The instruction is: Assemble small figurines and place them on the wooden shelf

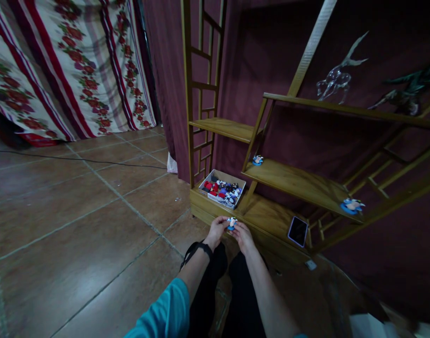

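Observation:
Between my two hands, just in front of the shelf's lower edge, is a small figurine [231, 223] with a blue base and a white and peach body. The fingers of my left hand [217, 231] pinch it from the left. My right hand [243, 236] grips its right side. Beyond my hands, an open box [220, 201] on the lowest shelf holds several small red, white, purple and dark figures. Two similar blue-based figurines stand on the middle shelf: one figurine [257, 160] at its left end, another figurine [352, 205] at its right end.
The wooden display shelf [292, 184] has stepped boards and lattice sides. A tablet or phone [298, 231] leans on the lowest board at right. A clear glass animal [336, 82] and a dark green sculpture [410, 89] stand on top. A black cable [77, 159] crosses the tiled floor.

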`<action>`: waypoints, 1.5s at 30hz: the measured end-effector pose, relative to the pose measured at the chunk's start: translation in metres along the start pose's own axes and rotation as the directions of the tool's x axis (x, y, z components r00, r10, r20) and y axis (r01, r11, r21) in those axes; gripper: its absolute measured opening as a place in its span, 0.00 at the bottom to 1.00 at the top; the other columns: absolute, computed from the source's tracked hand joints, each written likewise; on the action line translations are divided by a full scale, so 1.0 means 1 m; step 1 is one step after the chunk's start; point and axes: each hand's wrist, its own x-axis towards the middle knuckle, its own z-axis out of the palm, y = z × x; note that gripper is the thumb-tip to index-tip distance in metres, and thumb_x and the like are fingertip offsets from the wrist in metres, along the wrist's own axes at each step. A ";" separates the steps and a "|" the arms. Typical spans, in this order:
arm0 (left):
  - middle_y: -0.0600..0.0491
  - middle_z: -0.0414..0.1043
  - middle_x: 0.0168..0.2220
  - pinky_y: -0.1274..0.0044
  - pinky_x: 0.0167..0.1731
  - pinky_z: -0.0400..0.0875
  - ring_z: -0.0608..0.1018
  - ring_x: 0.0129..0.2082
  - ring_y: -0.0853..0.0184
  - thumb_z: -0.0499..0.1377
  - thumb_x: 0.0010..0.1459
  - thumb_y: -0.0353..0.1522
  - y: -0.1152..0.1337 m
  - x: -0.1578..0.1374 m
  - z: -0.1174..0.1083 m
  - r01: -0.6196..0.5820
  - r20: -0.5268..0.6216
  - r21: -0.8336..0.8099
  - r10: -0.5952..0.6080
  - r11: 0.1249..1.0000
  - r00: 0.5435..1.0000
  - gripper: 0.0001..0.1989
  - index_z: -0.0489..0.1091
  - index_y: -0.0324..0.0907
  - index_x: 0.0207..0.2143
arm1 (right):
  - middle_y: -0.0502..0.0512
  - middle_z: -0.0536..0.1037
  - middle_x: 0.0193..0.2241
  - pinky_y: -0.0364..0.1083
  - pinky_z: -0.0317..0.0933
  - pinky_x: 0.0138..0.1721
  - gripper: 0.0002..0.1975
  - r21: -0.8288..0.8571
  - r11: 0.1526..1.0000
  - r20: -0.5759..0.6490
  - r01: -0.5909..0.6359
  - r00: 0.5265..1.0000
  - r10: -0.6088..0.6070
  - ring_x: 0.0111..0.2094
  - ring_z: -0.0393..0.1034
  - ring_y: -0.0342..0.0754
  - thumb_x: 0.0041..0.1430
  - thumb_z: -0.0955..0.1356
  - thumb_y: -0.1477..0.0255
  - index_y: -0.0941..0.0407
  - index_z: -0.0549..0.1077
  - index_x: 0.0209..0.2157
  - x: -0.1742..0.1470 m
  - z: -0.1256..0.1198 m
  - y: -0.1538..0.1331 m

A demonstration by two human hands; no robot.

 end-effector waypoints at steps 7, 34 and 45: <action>0.50 0.75 0.29 0.76 0.32 0.66 0.74 0.28 0.69 0.68 0.34 0.27 0.000 0.003 -0.006 -0.046 0.038 -0.043 0.048 0.998 0.998 0.13 0.73 0.38 0.27 | 0.50 0.79 0.32 0.47 0.67 0.39 0.14 0.010 0.999 0.064 0.051 0.997 -0.052 0.36 0.74 0.47 0.37 0.74 0.72 0.53 0.72 0.30 0.001 -0.002 -0.001; 0.49 0.76 0.33 0.77 0.37 0.66 0.75 0.32 0.68 0.66 0.37 0.22 0.005 -0.004 -0.008 0.046 0.105 -0.259 -0.019 0.965 0.994 0.16 0.74 0.38 0.33 | 0.52 0.78 0.37 0.48 0.64 0.43 0.13 0.059 0.988 0.164 0.145 0.975 -0.153 0.40 0.71 0.48 0.38 0.74 0.72 0.53 0.75 0.31 -0.015 0.007 -0.013; 0.48 0.74 0.31 0.79 0.30 0.68 0.75 0.28 0.71 0.65 0.45 0.29 0.008 -0.003 -0.002 0.130 0.167 -0.222 -0.094 0.966 0.981 0.12 0.73 0.36 0.35 | 0.52 0.77 0.34 0.44 0.65 0.32 0.21 -0.057 0.983 0.116 0.172 0.979 -0.165 0.28 0.69 0.42 0.41 0.73 0.66 0.53 0.74 0.41 -0.010 0.005 -0.008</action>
